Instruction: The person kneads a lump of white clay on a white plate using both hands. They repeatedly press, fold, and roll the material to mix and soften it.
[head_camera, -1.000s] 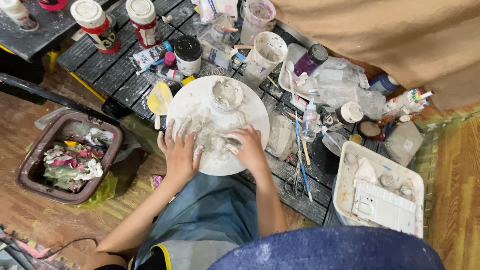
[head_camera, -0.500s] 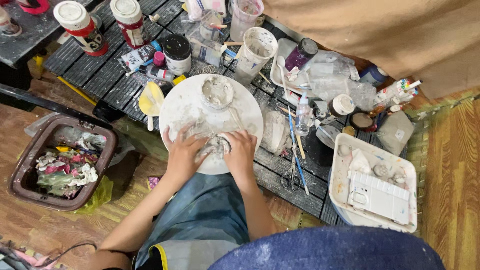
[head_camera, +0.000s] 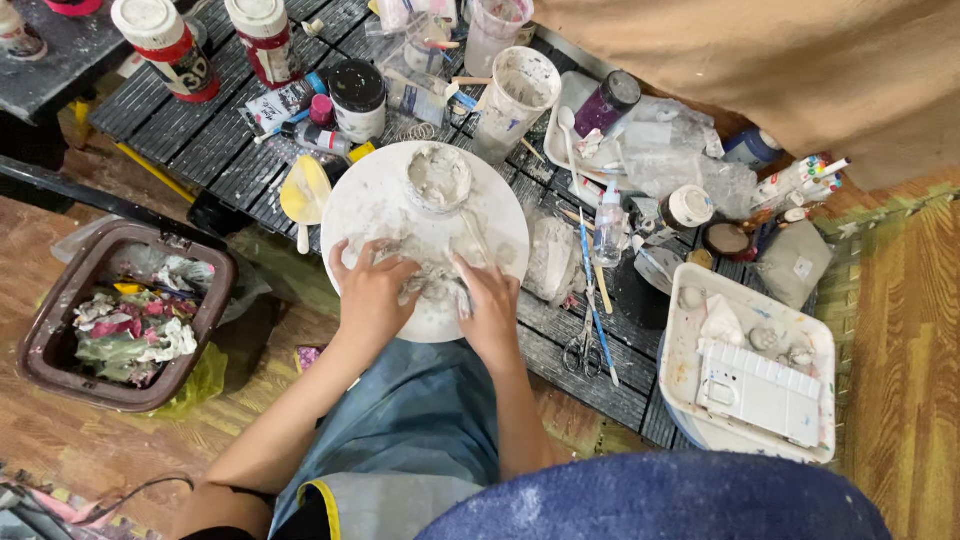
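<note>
While bent over the low slatted bench (head_camera: 180, 130), pressed both hands onto a lump of grey clay (head_camera: 437, 283) at the near edge of a round white board (head_camera: 380, 205). Held the left hand (head_camera: 372, 295) flat, fingers (head_camera: 345, 262) spread apart across the lump, probably to pin it against the board. Set the right hand (head_camera: 490, 305) just beside it on the same lump, fingers (head_camera: 462, 275) drawn together and curled over the clay's edge; could not tell whether pinched round a piece or merely pushing.

Worked the clay on the board's near side, seemingly for short reach and full weight from the arms. Left a small cup of grey clay (head_camera: 438, 178) at the board's far side, apart from the hands, out of the way yet near. Rested a yellow scoop (head_camera: 305, 190) against the board's left rim, and laid scissors (head_camera: 580, 350) and a blue-handled tool (head_camera: 588, 262) to the right, near the right hand, likely for quick pick-up. Pushed paint jars (head_camera: 165, 45) and plastic cups (head_camera: 520, 85) to the bench's back. Placed a brown waste basket (head_camera: 60, 300) on the floor to the left and a white tray (head_camera: 690, 400) well to the right.
</note>
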